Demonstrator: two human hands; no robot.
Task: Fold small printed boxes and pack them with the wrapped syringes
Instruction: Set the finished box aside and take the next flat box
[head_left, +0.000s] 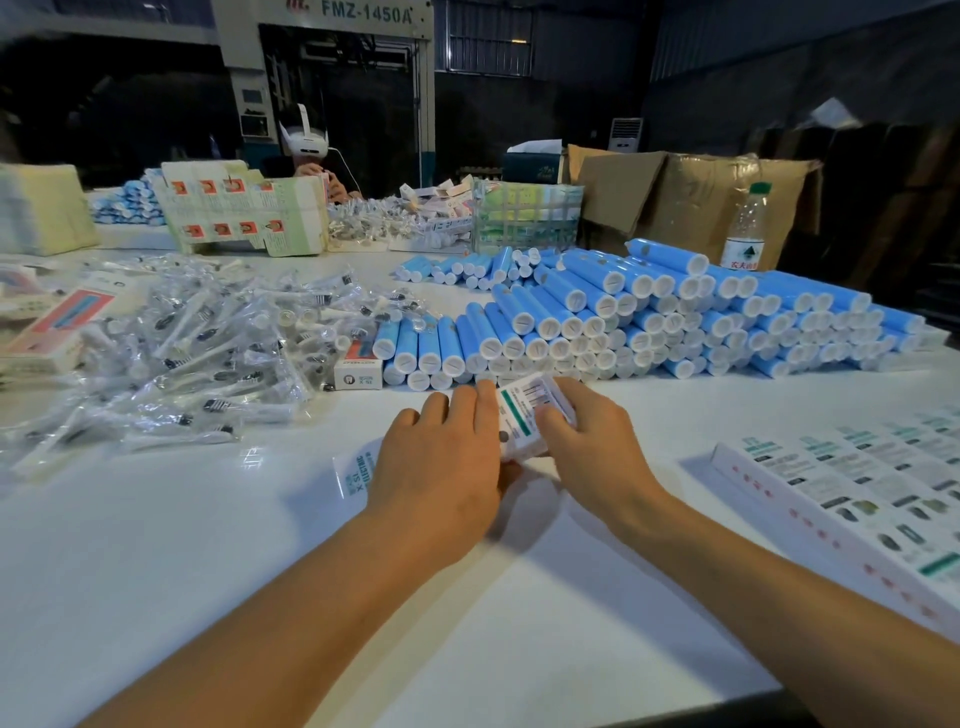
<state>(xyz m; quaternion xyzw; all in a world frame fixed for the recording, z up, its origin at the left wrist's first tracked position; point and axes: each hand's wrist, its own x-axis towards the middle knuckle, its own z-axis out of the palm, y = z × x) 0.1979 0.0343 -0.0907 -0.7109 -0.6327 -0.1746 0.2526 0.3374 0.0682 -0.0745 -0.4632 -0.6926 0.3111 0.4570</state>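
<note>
Two bare forearms reach in from the bottom edge, cut off below the elbows, and meet over the white table (156, 545). Left hand (441, 467) lies knuckles-up, fingers curled over the near-left end of one small printed box (530, 415); its thumb is hidden under the palm. Right hand (587, 436) pinches the box from the right, thumb on the printed top face, fingertips out of sight behind it. That box sits just above the table at centre, its long axis running from near-left to far-right, barcode end pointing away toward the blue tubes (649, 322). Whether its flaps are closed I can't make out.

One flat printed sheet (358, 473) peeks out from under the left wrist, mostly covered. Left of centre, a heap of wrapped syringes (197, 343) in clear sleeves, far too tangled to count. The tubes are stacked in rows, dozens at least. On the right, a row of finished boxes (852, 493) runs off the frame edge. One water bottle (745, 228) stands beyond the tubes. Across the table, one person in a headset (307, 140) is half hidden behind stacked box blanks (239, 208).
</note>
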